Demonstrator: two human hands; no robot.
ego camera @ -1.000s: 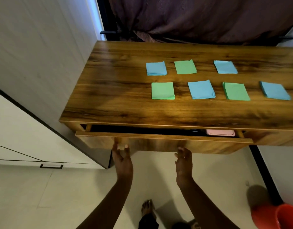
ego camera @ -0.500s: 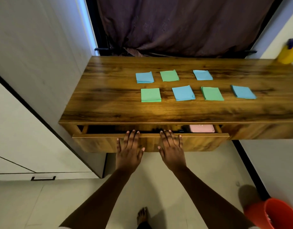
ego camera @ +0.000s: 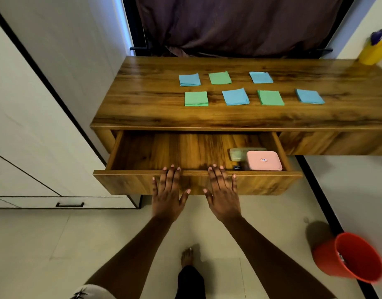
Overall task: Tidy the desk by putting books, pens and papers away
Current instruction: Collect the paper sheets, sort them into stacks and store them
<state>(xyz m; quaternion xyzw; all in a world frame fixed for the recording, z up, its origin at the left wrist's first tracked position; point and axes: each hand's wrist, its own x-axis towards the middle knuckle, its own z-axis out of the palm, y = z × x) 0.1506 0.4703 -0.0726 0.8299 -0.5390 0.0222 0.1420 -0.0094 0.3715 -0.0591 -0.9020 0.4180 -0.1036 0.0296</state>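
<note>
While the drawer (ego camera: pixel 185 152) stands open, its front edge is covered by the left hand (ego camera: pixel 167 190) and right hand (ego camera: pixel 223 192), fingers spread flat; seven paper pads (ego camera: pixel 196 98) are laid on the desk (ego camera: pixel 142 100).

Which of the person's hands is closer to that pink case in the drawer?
The right hand. It rests on the drawer front just left of the pink case, which sits in the drawer's right end. The left hand lies flat on the same front, further left.
</note>
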